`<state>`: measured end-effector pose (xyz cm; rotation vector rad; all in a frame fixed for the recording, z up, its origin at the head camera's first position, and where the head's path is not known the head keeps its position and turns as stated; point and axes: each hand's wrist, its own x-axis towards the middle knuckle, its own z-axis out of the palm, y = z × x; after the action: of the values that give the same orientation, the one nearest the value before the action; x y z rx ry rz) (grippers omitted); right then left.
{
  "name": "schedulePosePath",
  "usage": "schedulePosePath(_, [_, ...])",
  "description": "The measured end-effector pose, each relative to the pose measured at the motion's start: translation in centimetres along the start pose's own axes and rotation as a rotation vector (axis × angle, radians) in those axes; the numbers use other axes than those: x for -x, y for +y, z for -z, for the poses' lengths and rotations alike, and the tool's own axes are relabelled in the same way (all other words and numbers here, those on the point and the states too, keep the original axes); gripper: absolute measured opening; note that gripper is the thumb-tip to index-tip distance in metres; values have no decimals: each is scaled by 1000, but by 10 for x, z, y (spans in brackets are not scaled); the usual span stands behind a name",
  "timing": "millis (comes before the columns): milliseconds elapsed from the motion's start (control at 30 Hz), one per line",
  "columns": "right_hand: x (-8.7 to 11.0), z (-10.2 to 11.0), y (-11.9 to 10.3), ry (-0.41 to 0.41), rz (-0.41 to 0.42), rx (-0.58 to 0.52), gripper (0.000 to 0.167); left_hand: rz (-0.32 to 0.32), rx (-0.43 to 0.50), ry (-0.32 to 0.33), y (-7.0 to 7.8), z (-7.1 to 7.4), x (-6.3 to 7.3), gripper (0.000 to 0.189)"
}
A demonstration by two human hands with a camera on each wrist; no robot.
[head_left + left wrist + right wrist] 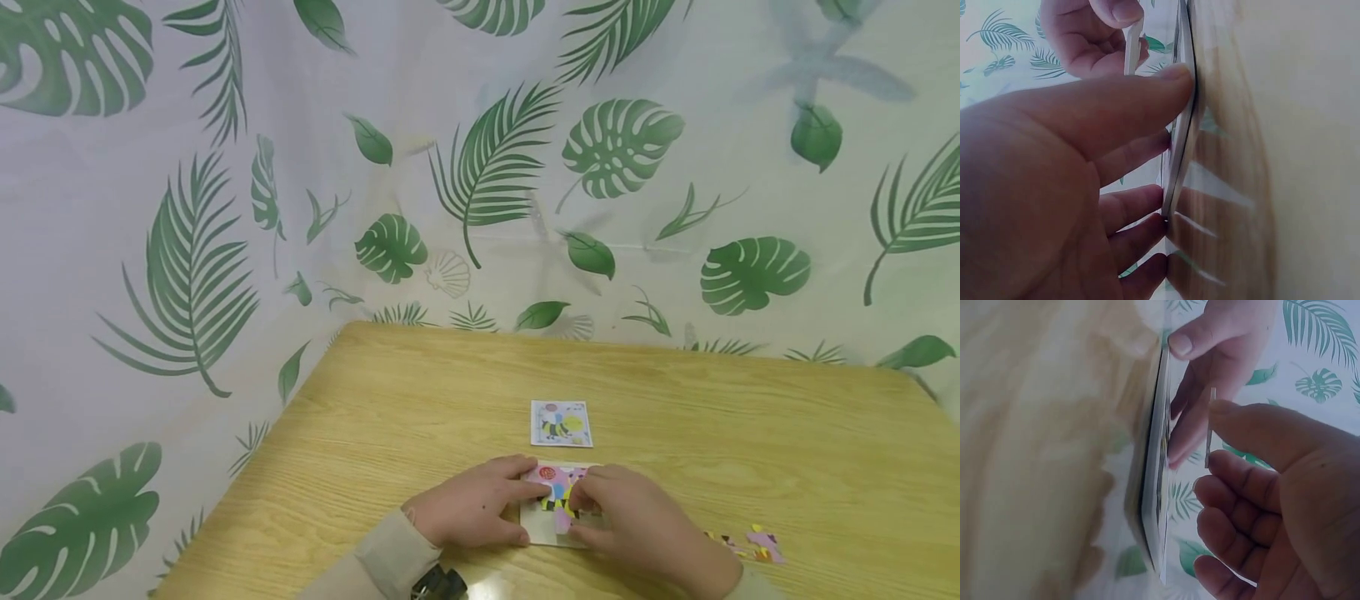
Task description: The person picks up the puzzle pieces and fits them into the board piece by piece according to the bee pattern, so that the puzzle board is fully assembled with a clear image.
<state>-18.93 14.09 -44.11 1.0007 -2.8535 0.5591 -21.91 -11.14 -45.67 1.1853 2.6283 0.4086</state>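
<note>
A small jigsaw puzzle board (536, 529) lies on the table with several pink, yellow and black pieces fitted in its upper part. My left hand (480, 504) rests on its left side, thumb at the near edge and fingers extended over the picture. Between thumb and forefinger my right hand (637, 521) pinches a thin puzzle piece (1210, 428), tilted up on edge. In the right wrist view that piece stands apart from the board surface, and its other fingers are loosely curled. The right hand covers the board's right part in the head view.
Just beyond the board lies a square picture card (561, 423) showing a bee. Several loose puzzle pieces (765, 543) are on the wooden table (390, 400), right of my right forearm. A leaf-patterned curtain (480, 250) hangs behind and along the left.
</note>
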Motion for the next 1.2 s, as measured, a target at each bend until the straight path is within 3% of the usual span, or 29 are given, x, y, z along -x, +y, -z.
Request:
schedulePosePath(433, [-18, -19, -15, -24, -51, -30, 19, -3, -10, 25, 0, 0, -1, 70])
schedulePosePath(700, [-21, -33, -17, 2, -73, 33, 17, -10, -5, 27, -1, -2, -2, 72])
schedulePosePath(967, [-21, -34, -19, -4, -79, 35, 18, 25, 35, 10, -2, -3, -1, 72])
schedulePosePath(1200, [-20, -32, -19, -27, -119, 8, 22, -1, 7, 9, 0, 1, 0, 71])
